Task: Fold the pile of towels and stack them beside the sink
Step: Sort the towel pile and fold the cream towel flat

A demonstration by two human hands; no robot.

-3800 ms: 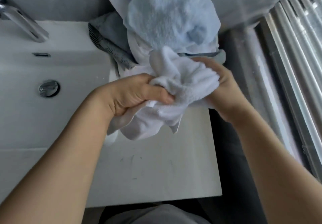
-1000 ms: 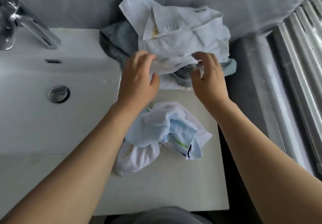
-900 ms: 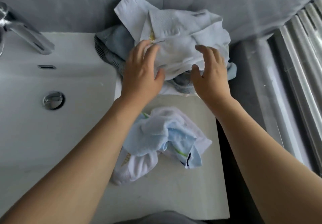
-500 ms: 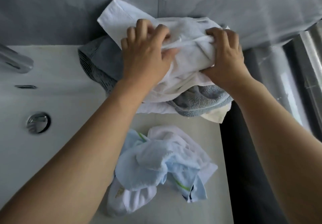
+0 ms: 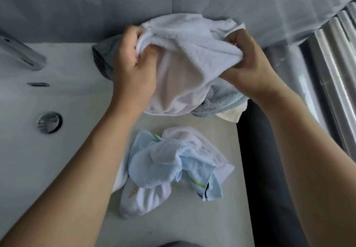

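While both hands' grip bunches white towel [image 5: 188,58], grey towel [image 5: 221,100] beneath, crumpled towels [image 5: 169,169] near, sink [image 5: 23,150] left

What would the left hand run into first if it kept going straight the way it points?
The left hand, gripping the white towel, points away toward the grey wall. Past the towel bunched round its fingers, the wall looks like the first thing; how near is unclear.

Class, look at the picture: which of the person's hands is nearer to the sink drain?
Left. The left hand grips the white towel just right of the basin holding the drain; the right hand grips the towel's far side, farther away.
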